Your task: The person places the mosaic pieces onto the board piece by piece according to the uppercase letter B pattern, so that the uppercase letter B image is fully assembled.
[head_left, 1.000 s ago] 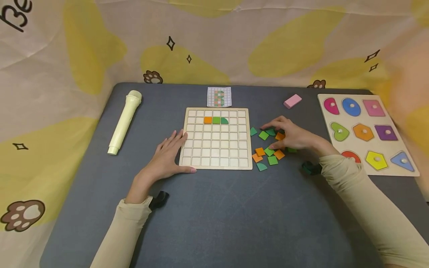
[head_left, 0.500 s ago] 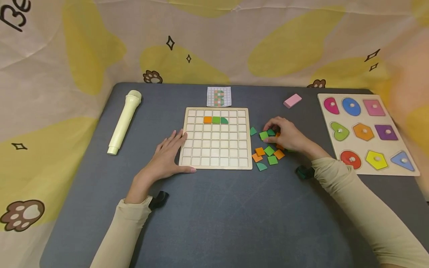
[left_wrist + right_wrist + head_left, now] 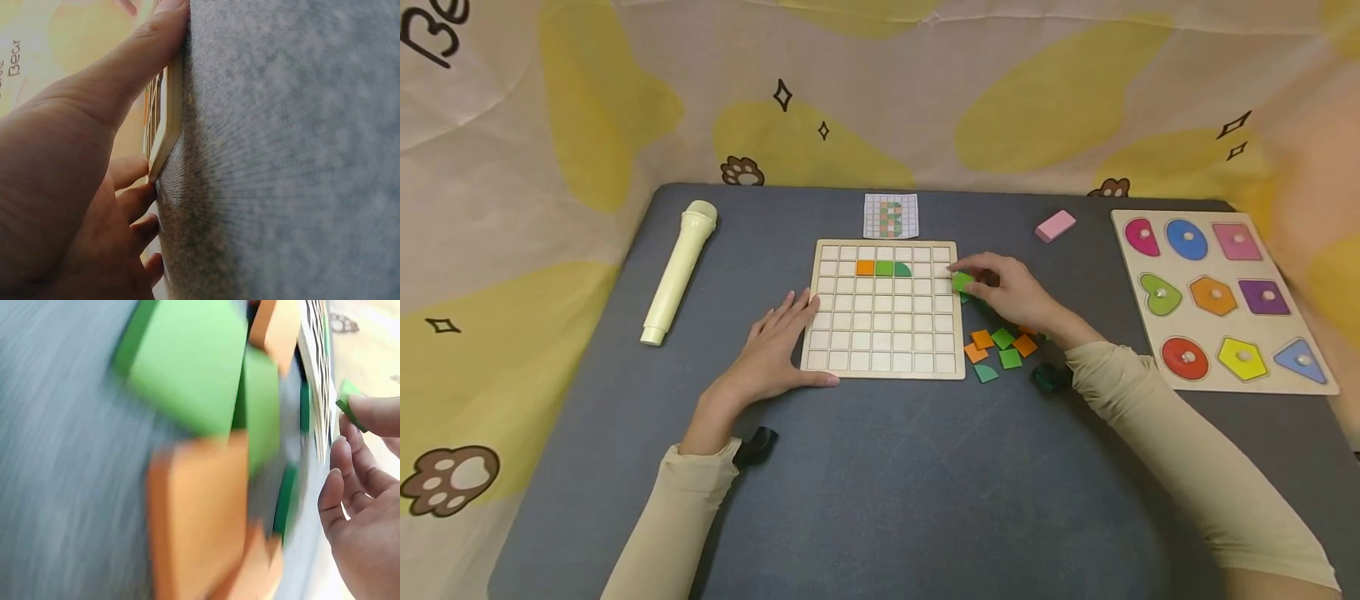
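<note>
Note mic [image 3: 677,275] beyond and left of left hand [image 3: 771,354]. Find the latter with straight fingers, thumb and fingertips touching left side of board [image 3: 882,321], well apart from right hand [image 3: 1017,293]. See card [image 3: 891,217] past board, between hands. Locate green tile [image 3: 962,282] pinched by right thumb and fingers at board's right edge. Find loose tiles [image 3: 1002,337] just nearer than right hand, block [image 3: 1056,226] past it, puzzle [image 3: 1206,327] to its right.

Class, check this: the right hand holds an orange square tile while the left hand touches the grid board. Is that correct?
No, the colour is wrong: in the head view, the right hand holds a green square tile, while the left hand touches the grid board.
</note>
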{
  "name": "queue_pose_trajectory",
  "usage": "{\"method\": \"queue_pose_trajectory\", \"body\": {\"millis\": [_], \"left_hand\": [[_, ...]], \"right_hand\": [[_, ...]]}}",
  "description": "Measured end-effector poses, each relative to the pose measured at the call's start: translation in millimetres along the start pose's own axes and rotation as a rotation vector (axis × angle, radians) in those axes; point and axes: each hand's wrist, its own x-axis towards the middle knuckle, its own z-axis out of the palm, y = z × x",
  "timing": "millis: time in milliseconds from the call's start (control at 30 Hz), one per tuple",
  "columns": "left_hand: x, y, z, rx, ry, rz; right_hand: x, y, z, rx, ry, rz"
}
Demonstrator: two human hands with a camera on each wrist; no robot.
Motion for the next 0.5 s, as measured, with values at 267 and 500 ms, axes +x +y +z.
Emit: {"method": "queue_pose_trajectory", "body": {"millis": [267,500], "left_hand": [[-0.4,0.8,-0.8,0.002,-0.005,0.001],[-0.4,1.0,-1.1,-0.009,-0.008,-0.003]], "right_hand": [[24.9,-21,34,0.11,0.024,-0.034],[46.4,-40,60,0.151,0.048,-0.048]]}}
